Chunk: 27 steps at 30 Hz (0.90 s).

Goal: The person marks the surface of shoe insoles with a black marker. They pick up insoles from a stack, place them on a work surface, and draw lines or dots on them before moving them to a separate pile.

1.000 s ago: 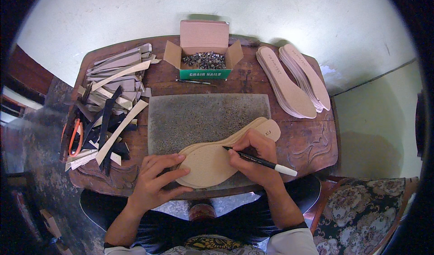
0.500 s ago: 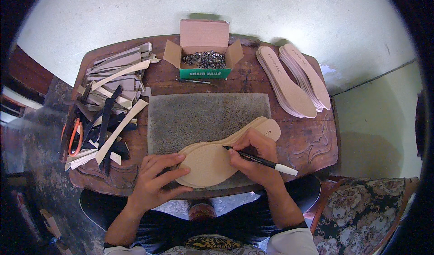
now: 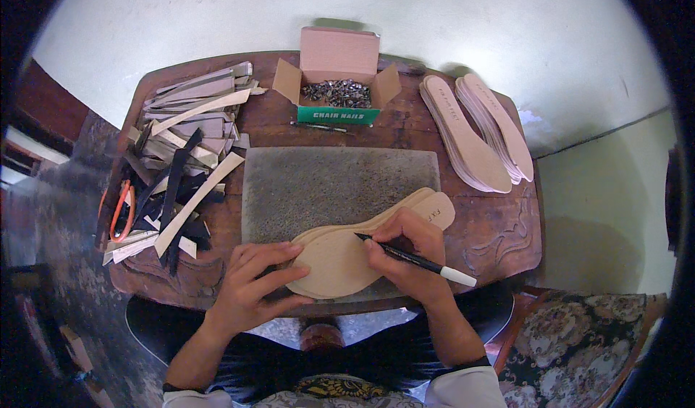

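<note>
Tan shoe insoles, at least two layered together, lie aslant over the near part of a grey mat. Their wide ends point left toward me, their narrow ends to the far right. My left hand grips the wide end at its left edge, fingertips on the top one. My right hand lies over the middle of the insoles, closed in a writing grip on a black marker with a white end. The marker's dark tip points left, at or just above the top insole's far edge; whether it touches I cannot tell.
Two stacks of insoles lie at the back right. An opened green box of nails stands at the back, with a thin dark pen-like tool before it. Scrap strips and orange-handled scissors crowd the wooden table's left side.
The whole view has shifted slightly, so the table's things sit a little further right. Both hands keep their places on the insoles and marker, with hardly any movement.
</note>
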Available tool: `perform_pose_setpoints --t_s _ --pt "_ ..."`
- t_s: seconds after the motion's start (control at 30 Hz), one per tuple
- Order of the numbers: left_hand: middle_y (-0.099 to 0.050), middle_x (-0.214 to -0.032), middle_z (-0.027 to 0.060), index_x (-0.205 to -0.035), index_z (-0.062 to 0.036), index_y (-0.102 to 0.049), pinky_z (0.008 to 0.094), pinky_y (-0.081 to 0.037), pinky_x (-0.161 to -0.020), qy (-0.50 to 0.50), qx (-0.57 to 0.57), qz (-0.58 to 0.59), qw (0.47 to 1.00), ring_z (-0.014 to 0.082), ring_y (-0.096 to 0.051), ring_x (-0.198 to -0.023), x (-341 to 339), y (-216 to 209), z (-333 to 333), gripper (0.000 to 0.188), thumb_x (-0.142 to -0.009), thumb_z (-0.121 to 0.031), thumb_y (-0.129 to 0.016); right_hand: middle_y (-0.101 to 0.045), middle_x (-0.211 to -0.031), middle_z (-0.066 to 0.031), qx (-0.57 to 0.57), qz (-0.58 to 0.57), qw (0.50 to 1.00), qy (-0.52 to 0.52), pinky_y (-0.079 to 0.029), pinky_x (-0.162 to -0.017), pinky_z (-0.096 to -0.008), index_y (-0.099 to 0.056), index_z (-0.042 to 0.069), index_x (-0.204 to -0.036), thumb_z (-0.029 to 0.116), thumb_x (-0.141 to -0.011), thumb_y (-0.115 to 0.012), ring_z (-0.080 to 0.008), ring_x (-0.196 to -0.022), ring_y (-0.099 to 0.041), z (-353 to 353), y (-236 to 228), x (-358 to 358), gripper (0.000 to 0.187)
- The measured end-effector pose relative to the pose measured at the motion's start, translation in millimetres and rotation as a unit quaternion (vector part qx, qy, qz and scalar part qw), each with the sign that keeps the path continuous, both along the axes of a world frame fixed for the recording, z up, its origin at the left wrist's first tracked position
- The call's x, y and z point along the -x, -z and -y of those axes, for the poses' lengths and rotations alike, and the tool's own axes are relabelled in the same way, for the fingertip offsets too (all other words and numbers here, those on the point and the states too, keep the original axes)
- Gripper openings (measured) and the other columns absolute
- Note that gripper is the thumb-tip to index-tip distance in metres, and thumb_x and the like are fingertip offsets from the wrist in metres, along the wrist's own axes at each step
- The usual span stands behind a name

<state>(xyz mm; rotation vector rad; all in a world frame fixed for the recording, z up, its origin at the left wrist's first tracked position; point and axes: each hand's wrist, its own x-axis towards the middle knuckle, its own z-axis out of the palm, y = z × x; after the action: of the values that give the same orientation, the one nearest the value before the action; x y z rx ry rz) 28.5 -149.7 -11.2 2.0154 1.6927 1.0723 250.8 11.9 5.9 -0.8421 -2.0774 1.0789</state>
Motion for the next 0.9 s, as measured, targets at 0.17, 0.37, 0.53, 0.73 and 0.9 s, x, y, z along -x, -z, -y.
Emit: perform_pose_setpoints --t_s 0.17,0.37,0.53,0.73,0.9 --pt "-0.066 -0.127 0.0061 -0.11 -0.014 -0.074 0.0385 -0.044 -0.095 0.0 -0.001 -0.001 1.0 0.0246 -0.063 -0.116 0 0 0 0.051 -0.063 -0.027 -0.09 -0.065 -0.074 -0.0073 0.008 0.007 1.0 0.0 -0.051 -0.062 -0.0272 -0.061 0.001 -0.075 0.001 -0.072 -0.078 -0.0147 -0.068 -0.064 1 1 0 0.017" --pt "-0.066 -0.127 0.0065 -0.11 -0.0138 -0.074 0.0383 -0.044 -0.095 0.0 -0.002 0.003 1.0 0.0249 -0.063 -0.115 -1 -2 -2 0.051 -0.063 -0.027 -0.09 -0.065 -0.074 -0.0075 -0.008 0.01 1.0 0.003 -0.05 -0.062 -0.0273 -0.061 0.001 -0.074 0.002 -0.073 -0.077 -0.0145 -0.067 -0.064 1 -5 3 0.016" --pt "-0.066 -0.126 0.0074 -0.11 -0.0135 -0.074 0.0389 -0.045 -0.094 -0.002 -0.007 -0.004 1.0 0.0255 -0.063 -0.115 -2 -2 -1 0.05 -0.064 -0.026 -0.09 -0.064 -0.076 -0.0062 0.02 0.0 1.0 -0.005 -0.05 -0.063 -0.0275 -0.06 0.002 -0.078 0.003 -0.075 -0.078 -0.0146 -0.069 -0.063 -1 -4 -1 0.018" --pt "-0.064 -0.129 0.0086 -0.114 -0.0128 -0.072 0.0398 -0.046 -0.092 -0.018 -0.015 -0.005 1.0 0.0262 -0.063 -0.114 -3 -2 1 0.053 -0.065 -0.023 -0.09 -0.063 -0.078 -0.005 0.089 -0.095 0.991 0.024 -0.051 -0.065 -0.0286 -0.06 0.005 -0.083 0.004 -0.077 -0.078 -0.014 -0.071 -0.062 4 -5 -12 0.02" --pt "-0.062 -0.131 0.0105 -0.117 -0.0118 -0.07 0.0408 -0.046 -0.092 -0.033 -0.019 0.002 0.999 0.0273 -0.062 -0.115 -4 0 -1 0.054 -0.067 -0.021 -0.089 -0.064 -0.084 -0.0105 0.0 -0.089 0.995 -0.048 -0.049 -0.066 -0.0277 -0.059 0.003 -0.082 -0.003 -0.074 -0.076 -0.0163 -0.073 -0.062 21 0 -6 0.019"
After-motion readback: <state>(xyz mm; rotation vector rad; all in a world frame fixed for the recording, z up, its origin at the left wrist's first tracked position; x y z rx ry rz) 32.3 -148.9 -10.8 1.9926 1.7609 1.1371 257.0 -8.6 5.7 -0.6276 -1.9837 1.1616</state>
